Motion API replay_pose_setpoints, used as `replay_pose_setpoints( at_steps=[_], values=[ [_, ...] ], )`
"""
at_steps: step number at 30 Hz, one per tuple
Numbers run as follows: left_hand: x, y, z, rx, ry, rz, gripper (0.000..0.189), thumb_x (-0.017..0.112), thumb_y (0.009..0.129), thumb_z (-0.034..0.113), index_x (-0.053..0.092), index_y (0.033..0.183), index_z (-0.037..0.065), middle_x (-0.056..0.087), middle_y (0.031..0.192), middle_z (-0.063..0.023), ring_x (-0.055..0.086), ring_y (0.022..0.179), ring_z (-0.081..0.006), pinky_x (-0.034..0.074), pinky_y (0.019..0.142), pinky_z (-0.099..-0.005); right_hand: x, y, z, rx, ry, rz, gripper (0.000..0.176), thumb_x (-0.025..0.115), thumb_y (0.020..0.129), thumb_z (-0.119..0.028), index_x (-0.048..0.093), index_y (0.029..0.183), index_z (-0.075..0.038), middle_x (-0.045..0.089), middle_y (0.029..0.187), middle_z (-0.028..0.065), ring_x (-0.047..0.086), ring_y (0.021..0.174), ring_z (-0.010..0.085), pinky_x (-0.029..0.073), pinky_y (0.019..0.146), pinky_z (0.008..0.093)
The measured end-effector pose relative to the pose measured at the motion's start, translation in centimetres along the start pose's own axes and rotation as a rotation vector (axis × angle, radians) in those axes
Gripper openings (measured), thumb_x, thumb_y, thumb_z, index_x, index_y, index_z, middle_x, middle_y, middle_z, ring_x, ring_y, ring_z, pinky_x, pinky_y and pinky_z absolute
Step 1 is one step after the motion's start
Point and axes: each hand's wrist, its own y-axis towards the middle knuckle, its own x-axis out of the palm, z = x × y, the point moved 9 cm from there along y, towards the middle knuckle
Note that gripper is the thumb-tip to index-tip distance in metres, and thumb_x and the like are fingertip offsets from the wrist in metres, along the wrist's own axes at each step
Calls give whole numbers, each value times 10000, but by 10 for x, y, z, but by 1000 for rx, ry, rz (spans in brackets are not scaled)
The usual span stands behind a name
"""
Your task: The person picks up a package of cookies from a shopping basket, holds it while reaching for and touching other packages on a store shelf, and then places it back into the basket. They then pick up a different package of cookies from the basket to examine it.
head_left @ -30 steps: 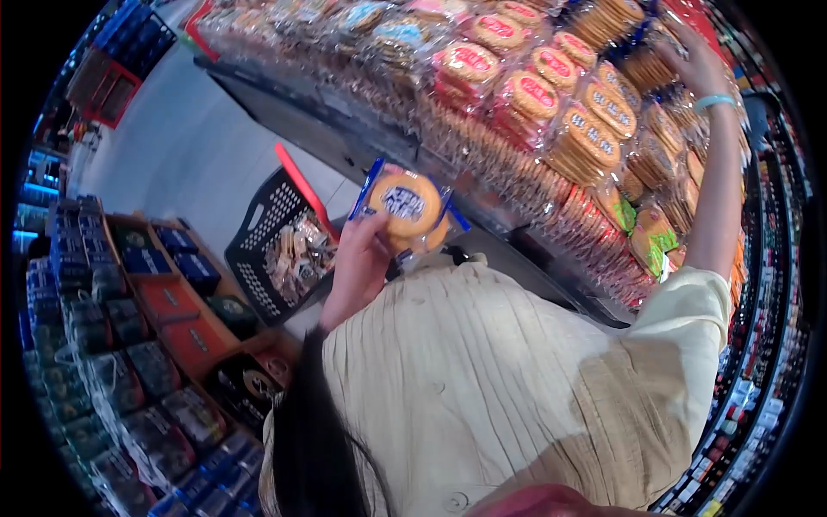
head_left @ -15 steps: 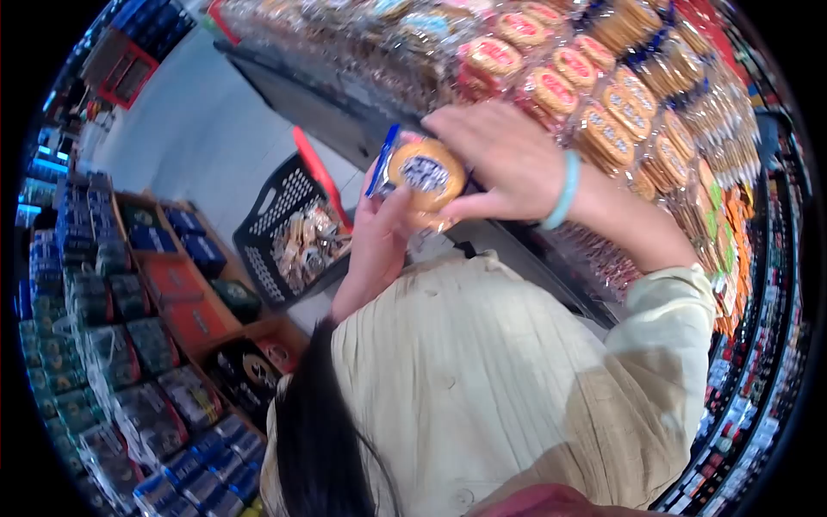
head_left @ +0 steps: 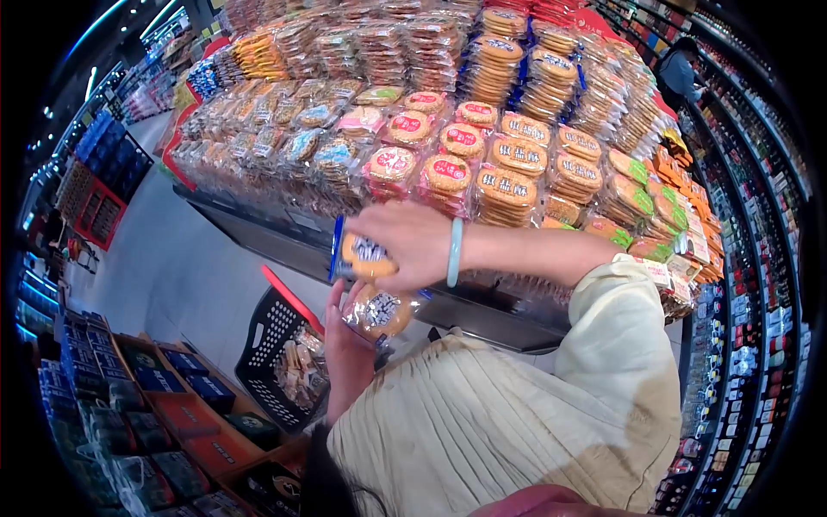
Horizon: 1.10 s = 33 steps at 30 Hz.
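My right hand [head_left: 409,244], with a pale green bangle at its wrist, grips a round cookie in a clear, blue-edged wrapper [head_left: 366,255]. Just below, another wrapped round cookie [head_left: 382,312] with dark printing rests in my left hand [head_left: 346,332], whose fingers are partly hidden behind the pack. The two packs are close together. Beyond my hands rises a display of wrapped cookies [head_left: 508,185], stacked by kind with red, dark and green lettering.
A black shopping basket [head_left: 256,338] with a red handle [head_left: 293,298] stands on the floor at my left, holding small wrapped snacks [head_left: 301,370]. Boxed goods [head_left: 185,414] fill the lower left. A person [head_left: 679,71] is by the long shelves at the right.
My view has lifted towards the display. Earlier both hands were together at one visible cookie pack; now my right hand holds one pack apart, above the one in my left.
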Motion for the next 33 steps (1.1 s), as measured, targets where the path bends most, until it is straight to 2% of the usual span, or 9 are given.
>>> replay_pose_setpoints(
  at_steps=[2,3,7,9,10,18,24,27,33],
  values=[
    [-7,-3,-3,-44,-69,48,531,387,1002,336,218,1436,80,375,1434,-187,446,1281,-310,372,1065,-464,-61,0,27,-54,-99,277,740,688,667,-330,457,1282,10,554,1141,208,543,1057,366,418,950,442],
    [-13,-3,-7,-57,-31,52,528,381,996,364,261,1450,124,376,1453,-150,428,1305,-312,401,1041,-497,-96,-1,41,6,-147,311,727,674,681,-326,457,1278,27,552,1165,207,533,1092,374,415,973,446],
    [-14,-5,-13,-92,4,40,532,404,990,323,247,1457,121,378,1451,-151,422,1311,-308,409,1037,-491,-208,-17,140,256,-407,509,729,684,671,-346,490,1290,-14,549,1238,204,539,1141,318,416,1002,384],
    [-15,-3,-16,-102,22,57,533,429,982,290,250,1453,117,374,1454,-153,419,1313,-309,414,1034,-491,-240,-21,187,291,-510,503,699,677,672,-310,492,1287,-34,554,1254,185,538,1157,297,414,1012,357],
    [-14,-3,-17,-103,21,54,533,429,982,290,250,1453,117,374,1454,-153,419,1313,-309,414,1034,-491,-249,-21,207,309,-395,456,734,690,662,-315,493,1314,-42,563,1262,205,552,1157,306,418,1020,375],
    [-17,-3,-20,-99,23,86,514,443,976,237,256,1436,105,374,1452,-157,421,1310,-311,426,1026,-491,-264,-10,267,434,-390,285,737,706,640,-264,501,1315,-54,598,1206,183,581,1105,293,459,941,362],
    [-17,-9,-9,-78,30,156,520,445,971,214,244,1433,85,358,1459,-165,424,1305,-316,438,1014,-494,-258,-4,275,455,-384,190,720,684,652,-241,501,1343,-155,515,1338,132,485,1235,280,404,1030,393],
    [-20,-10,-6,-64,-14,163,517,435,965,150,225,1427,54,368,1448,-175,452,1279,-316,455,991,-503,-253,-9,291,575,-221,134,729,675,665,-205,488,1370,-204,546,1309,155,520,1196,290,419,1009,385],
    [-24,-12,-7,-81,-7,186,522,443,958,150,233,1424,49,374,1438,-180,458,1269,-329,458,989,-492,-252,-10,286,503,-251,207,662,636,715,-179,504,1363,-208,624,1117,118,591,992,240,466,875,371]
  ],
)
